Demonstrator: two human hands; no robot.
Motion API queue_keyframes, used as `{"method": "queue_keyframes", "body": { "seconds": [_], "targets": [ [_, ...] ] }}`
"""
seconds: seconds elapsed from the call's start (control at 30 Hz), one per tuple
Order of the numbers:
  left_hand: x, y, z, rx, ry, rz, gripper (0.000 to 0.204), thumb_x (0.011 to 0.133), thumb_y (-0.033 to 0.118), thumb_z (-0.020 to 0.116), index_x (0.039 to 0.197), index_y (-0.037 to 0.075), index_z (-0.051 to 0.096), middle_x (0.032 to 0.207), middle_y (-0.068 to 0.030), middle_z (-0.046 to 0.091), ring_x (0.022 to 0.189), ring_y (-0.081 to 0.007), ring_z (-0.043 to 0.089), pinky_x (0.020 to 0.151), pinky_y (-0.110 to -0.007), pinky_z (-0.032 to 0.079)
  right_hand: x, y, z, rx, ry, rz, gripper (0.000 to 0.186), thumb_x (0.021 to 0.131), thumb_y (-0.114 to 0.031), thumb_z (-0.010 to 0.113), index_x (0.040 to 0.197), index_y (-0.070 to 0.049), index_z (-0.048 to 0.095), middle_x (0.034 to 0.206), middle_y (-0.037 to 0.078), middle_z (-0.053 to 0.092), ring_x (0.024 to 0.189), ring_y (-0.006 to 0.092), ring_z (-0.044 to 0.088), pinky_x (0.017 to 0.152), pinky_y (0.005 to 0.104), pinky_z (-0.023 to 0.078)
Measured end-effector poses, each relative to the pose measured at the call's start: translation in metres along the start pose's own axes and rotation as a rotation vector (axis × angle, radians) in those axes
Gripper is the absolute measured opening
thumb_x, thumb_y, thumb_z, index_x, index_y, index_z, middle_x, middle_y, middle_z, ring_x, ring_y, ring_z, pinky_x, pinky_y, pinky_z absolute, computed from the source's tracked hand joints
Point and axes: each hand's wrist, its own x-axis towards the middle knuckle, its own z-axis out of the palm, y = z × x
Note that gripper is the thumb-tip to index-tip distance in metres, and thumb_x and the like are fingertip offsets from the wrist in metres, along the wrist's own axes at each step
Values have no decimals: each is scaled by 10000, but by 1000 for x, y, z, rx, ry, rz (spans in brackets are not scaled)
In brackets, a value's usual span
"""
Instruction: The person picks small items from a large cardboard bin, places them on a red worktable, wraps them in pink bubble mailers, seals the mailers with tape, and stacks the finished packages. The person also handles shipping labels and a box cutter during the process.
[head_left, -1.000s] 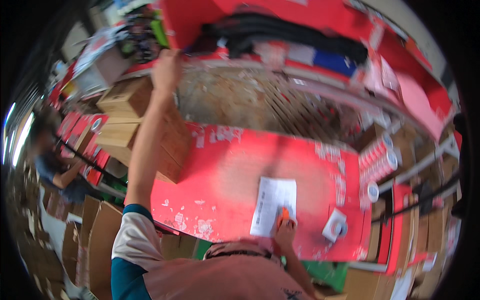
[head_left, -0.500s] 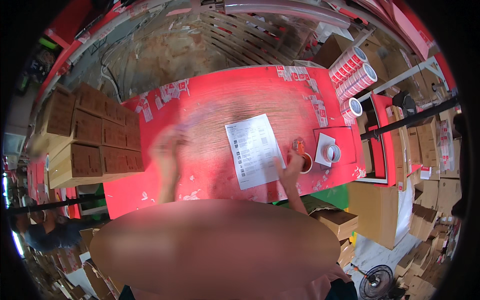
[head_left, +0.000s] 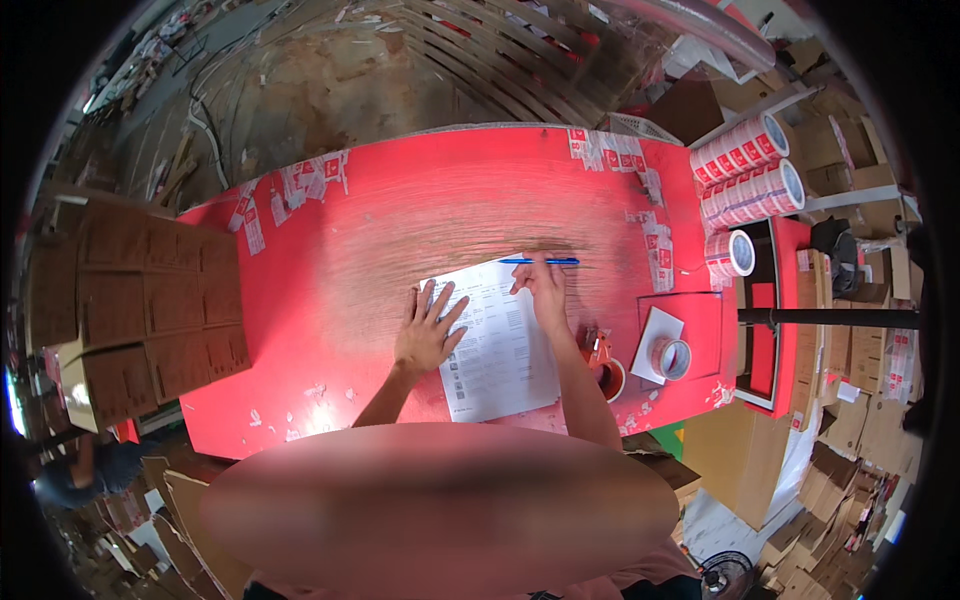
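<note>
A printed sheet of paper (head_left: 508,372) lies slightly tilted on the red tabletop in front of me. My left hand (head_left: 428,332) rests flat over its upper left part, fingers spread and holding nothing. Near the sheet's top right corner, my right hand (head_left: 545,295) grips a blue pen (head_left: 566,261), which lies nearly level across the fingers. The right forearm crosses the sheet's right edge. Just right of that forearm is an orange-and-red tape dispenser (head_left: 598,350) with a roll of tape in it.
Brown cartons (head_left: 170,310) are stacked at the left end of the table (head_left: 300,370). Long stacks of tape rolls (head_left: 750,195) and a shorter stack (head_left: 730,254) stand at the far right. A loose tape roll (head_left: 671,358) sits on a white card (head_left: 655,335) nearer me.
My left hand, blurred over the table's left side before, now lies flat on the sheet. My right hand has left the tape dispenser's side, moved up the sheet and now holds the pen.
</note>
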Motion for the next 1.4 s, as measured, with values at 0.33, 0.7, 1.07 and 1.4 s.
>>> {"method": "queue_keyframes", "body": {
  "seconds": [0.33, 0.7, 1.07, 1.4],
  "targets": [
    [1, -3, 0, -43, 45, -13, 494, 972, 381, 546, 1450, 263, 509, 1585, -49, 351, 1483, -365, 238, 1198, -588, 202, 16, 46, -21, -629, -84, -271, 120, 905, -123, 706, 906, -43, 615, 661, 9, 581, 536, 68, 490, 485, 278, 388],
    [2, -2, 2, -67, 41, -34, 484, 963, 331, 562, 1442, 269, 522, 1582, -32, 363, 1481, -356, 258, 1195, -580, 211, 9, 28, -7, -821, -130, -465, 83, 889, -97, 695, 882, -33, 643, 739, 123, 643, 533, 251, 564, 525, 363, 455],
    [2, -1, 1, -51, 35, -32, 493, 966, 331, 557, 1453, 270, 507, 1574, -36, 373, 1480, -362, 258, 1198, -581, 201, 8, 30, -7, -765, -57, -347, 93, 906, -94, 671, 873, -10, 652, 711, 146, 623, 592, 295, 595, 552, 372, 457],
    [2, -2, 2, -59, 47, -28, 491, 959, 322, 564, 1445, 267, 520, 1579, -37, 369, 1482, -362, 253, 1197, -580, 201, 7, 30, -10, -861, -44, -415, 90, 882, -72, 690, 839, -20, 630, 686, 132, 596, 526, 293, 561, 506, 372, 440]
  ]
}}
